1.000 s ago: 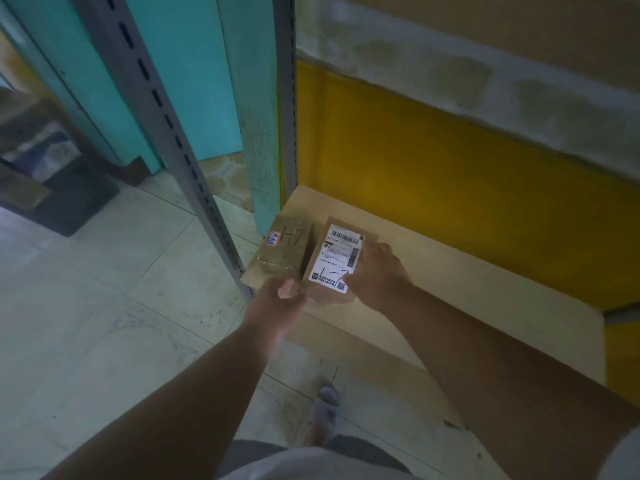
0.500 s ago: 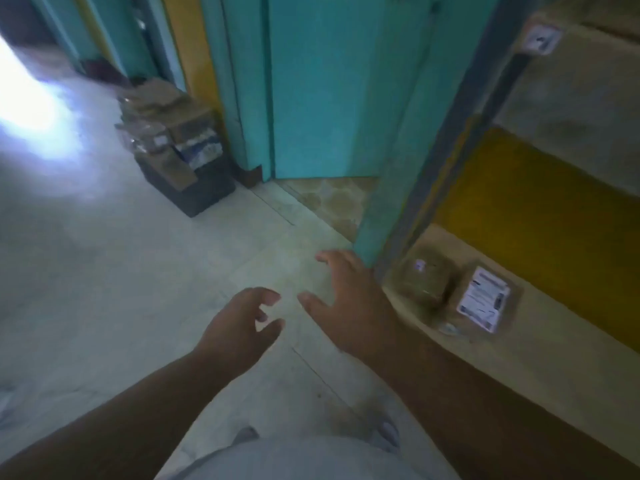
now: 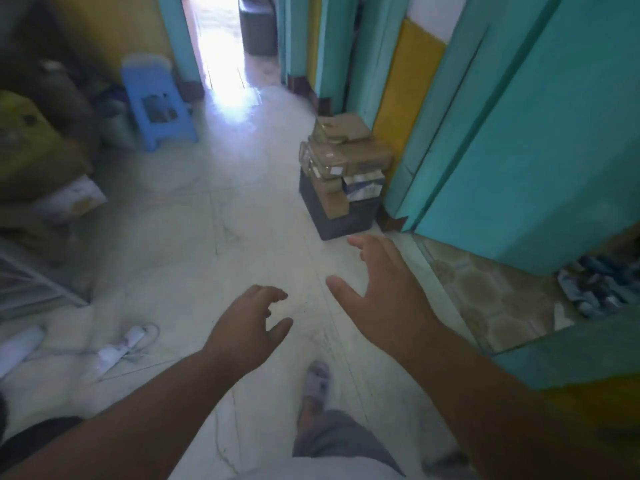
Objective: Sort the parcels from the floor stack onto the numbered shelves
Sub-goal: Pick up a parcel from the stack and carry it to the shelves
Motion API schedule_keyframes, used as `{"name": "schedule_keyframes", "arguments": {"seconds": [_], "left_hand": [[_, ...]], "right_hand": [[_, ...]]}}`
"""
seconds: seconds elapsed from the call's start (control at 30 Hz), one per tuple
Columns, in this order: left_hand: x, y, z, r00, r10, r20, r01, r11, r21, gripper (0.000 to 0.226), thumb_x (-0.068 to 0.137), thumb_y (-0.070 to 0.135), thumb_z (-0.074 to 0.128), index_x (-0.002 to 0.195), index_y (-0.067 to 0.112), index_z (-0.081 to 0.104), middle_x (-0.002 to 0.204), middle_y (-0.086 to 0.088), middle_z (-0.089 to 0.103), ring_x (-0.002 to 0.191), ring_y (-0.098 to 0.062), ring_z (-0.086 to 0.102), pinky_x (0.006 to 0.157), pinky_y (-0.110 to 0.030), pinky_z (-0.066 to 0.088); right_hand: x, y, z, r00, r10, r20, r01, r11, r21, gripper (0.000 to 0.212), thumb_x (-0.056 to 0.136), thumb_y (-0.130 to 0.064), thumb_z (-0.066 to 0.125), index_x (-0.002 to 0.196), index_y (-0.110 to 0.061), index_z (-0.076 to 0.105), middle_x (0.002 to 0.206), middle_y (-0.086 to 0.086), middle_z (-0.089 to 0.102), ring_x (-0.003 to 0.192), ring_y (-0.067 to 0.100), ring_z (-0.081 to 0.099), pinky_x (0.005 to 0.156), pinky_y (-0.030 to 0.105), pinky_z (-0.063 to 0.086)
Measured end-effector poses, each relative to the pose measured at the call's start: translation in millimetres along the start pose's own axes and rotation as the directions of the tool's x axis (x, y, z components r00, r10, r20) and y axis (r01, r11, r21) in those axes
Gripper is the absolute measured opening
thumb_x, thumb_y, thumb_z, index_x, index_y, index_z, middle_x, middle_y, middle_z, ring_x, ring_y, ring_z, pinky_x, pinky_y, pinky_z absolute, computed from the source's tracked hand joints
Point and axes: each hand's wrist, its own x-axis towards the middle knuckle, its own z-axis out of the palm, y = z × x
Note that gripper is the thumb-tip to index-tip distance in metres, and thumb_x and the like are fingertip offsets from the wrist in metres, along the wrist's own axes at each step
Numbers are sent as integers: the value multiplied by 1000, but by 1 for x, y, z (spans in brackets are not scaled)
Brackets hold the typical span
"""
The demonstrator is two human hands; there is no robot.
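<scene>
Parcel stack (image 3: 343,161) stands against the teal wall edge; left hand (image 3: 247,329) and right hand (image 3: 377,296) hover released over bare floor (image 3: 214,223).

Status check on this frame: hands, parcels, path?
Left hand and right hand open, empty. Parcel stack on a dark box by the teal wall, untouched. Bare floor between hands and stack.

Pale tiled floor (image 3: 194,237) under me, kinda scuffed. Teal door panels (image 3: 540,140) on my right with yellow wall (image 3: 405,88) between them. Straight ahead a doorway (image 3: 221,39) is blasting in daylight and glaring off the tiles. Little blue plastic stool (image 3: 156,105) over on the left, plus a patch of brownish patterned tile (image 3: 491,299) at lower right.
</scene>
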Motion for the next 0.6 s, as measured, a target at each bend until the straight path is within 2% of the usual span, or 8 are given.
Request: {"name": "schedule_keyframes", "arguments": {"seconds": [0.2,0.37,0.5,0.6], "left_hand": [[122,-21,-55,994,-106,-40,107,994,32,45,91,42,67,132,28,55,127,8,55,91,-6,61,75,-20,41],[219,-53,-102,984,-146,-100,149,988,30,45,92,44,66,132,28,55,128,9,54,96,-9,60,85,-26,49],[314,-93,-124,988,-118,-98,120,993,8,44,91,42,68,131,26,58,127,6,56,101,-10,59,86,-25,47],[404,-119,-148,998,-34,-53,36,998,46,44,91,44,66,131,28,56,129,7,55,109,-13,58,91,-29,48]], "right_hand": [[160,-9,9,998,-56,32,55,998,16,58,92,-47,62,143,-31,39,145,-8,40,127,10,45,95,21,36],[295,-33,25,996,-91,21,91,996,-9,54,92,-50,60,138,-29,41,140,-5,45,125,14,48,95,26,42],[392,-43,54,997,-74,-1,74,997,-9,54,90,-52,61,137,-34,40,141,-7,45,125,15,49,101,43,48],[461,-47,69,999,-22,-41,22,1000,-6,53,91,-50,62,137,-33,41,139,-7,47,123,14,50,99,39,51]]}}
